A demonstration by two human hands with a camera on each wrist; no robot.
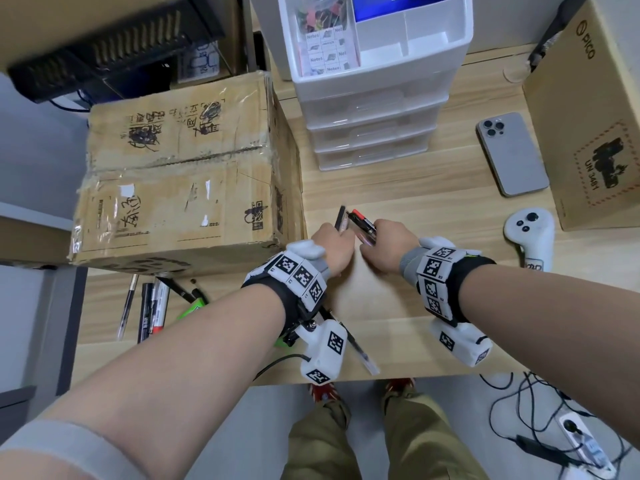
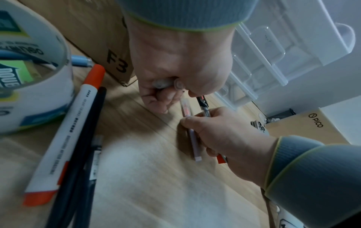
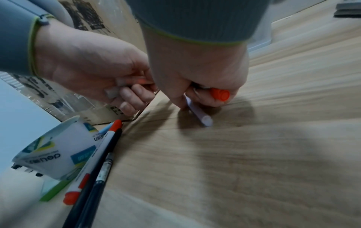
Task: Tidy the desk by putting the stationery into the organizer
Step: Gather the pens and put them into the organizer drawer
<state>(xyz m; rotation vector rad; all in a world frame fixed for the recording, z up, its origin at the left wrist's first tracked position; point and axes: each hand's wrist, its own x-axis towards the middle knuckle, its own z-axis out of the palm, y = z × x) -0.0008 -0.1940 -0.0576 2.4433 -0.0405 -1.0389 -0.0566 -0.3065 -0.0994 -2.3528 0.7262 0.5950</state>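
Note:
Both hands meet at the middle of the wooden desk (image 1: 433, 306). My left hand (image 1: 333, 241) grips a few pens (image 1: 341, 219) in its fist; their grey ends (image 2: 163, 83) show under the curled fingers. My right hand (image 1: 381, 242) holds a bundle of pens (image 1: 363, 224), one with an orange cap (image 3: 220, 94). Its fingertips pinch a lilac pen (image 3: 199, 115) that lies on the desk. The white drawer organizer (image 1: 374, 109) stands behind the hands, and its top tray holds notes and clips.
A large cardboard box (image 1: 180, 174) stands close on the left. More pens and an orange-capped marker (image 1: 152, 306), plus a tape roll (image 2: 33, 80), lie near the front left edge. A phone (image 1: 510, 154), a white controller (image 1: 528, 233) and a PICO box (image 1: 595, 116) are on the right.

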